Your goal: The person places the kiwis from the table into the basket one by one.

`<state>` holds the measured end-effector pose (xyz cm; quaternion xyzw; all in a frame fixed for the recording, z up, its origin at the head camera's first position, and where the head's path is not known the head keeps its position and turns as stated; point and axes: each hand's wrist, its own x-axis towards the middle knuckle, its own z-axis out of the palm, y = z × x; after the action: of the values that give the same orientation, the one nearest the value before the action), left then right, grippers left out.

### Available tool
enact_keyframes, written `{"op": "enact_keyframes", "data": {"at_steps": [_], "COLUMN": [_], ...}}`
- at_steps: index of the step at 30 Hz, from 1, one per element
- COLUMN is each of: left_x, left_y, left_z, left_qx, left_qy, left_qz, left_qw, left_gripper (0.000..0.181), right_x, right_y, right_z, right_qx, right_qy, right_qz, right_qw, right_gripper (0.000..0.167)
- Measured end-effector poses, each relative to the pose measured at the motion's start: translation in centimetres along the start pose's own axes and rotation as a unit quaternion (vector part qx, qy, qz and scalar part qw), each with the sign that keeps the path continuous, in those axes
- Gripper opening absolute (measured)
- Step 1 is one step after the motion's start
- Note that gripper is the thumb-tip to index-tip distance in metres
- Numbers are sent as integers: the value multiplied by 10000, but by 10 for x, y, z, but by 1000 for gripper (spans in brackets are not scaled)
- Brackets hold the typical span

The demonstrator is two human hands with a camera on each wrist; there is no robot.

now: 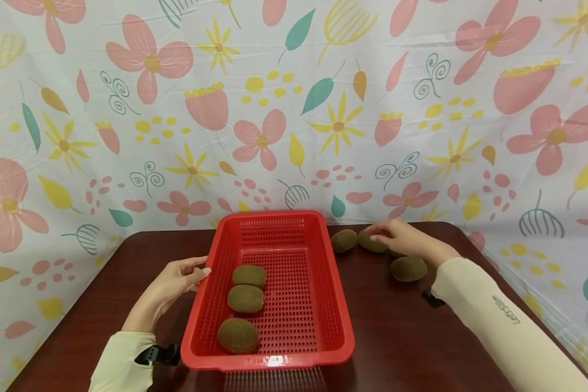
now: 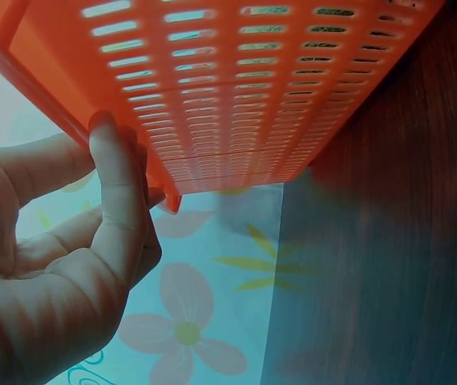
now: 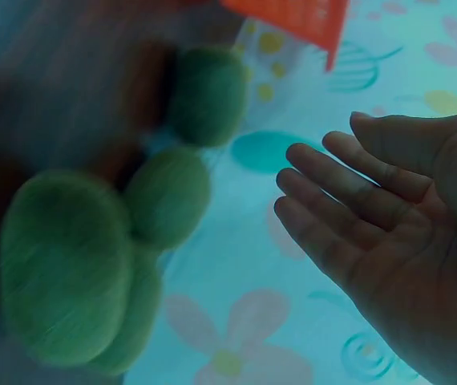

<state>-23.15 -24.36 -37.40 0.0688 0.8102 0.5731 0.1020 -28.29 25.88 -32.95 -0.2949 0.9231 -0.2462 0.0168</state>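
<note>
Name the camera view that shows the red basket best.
The head view: it shows the red basket from above, rim and interior together. Left wrist shows only a slotted wall and some rim; right wrist, a small cropped piece.

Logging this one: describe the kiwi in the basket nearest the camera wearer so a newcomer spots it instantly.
On the dark table, find the red perforated basket. In the head view, three brown kiwis line its left side; follow them to the near-left corner. The nearest kiwi sits alone there, a clear gap separating it from the other two, which lie close together.
</note>
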Motion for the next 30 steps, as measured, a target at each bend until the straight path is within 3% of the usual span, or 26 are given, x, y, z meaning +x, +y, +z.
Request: {"op": "enact_keyframes", "data": {"at_steps": [9,18,23,30], "left_x": [0,0,0,0], "left_y": [1,0,-1,0], "left_z": [1,0,0,0], "left_qx": [-15,18,12,-4], "left_qy": [35,63,64,33], "left_qz": [-16,-26,-32,31], "left_qw": [10000,10000,10000,10000], "left_gripper": [54,54,54,54], "right_x": [-37,-61,-66,-69], "right_y": [35,52,59,64], "right_z": [3,8,17,29], "right_qx": [72,-120,-352,-814], "right_qy": [-141,-109,154,471], "right_qz": [393,621,560,151], "right_qw": [9991,9979,9977,9955], "right_gripper": [33,39,45,47]}}
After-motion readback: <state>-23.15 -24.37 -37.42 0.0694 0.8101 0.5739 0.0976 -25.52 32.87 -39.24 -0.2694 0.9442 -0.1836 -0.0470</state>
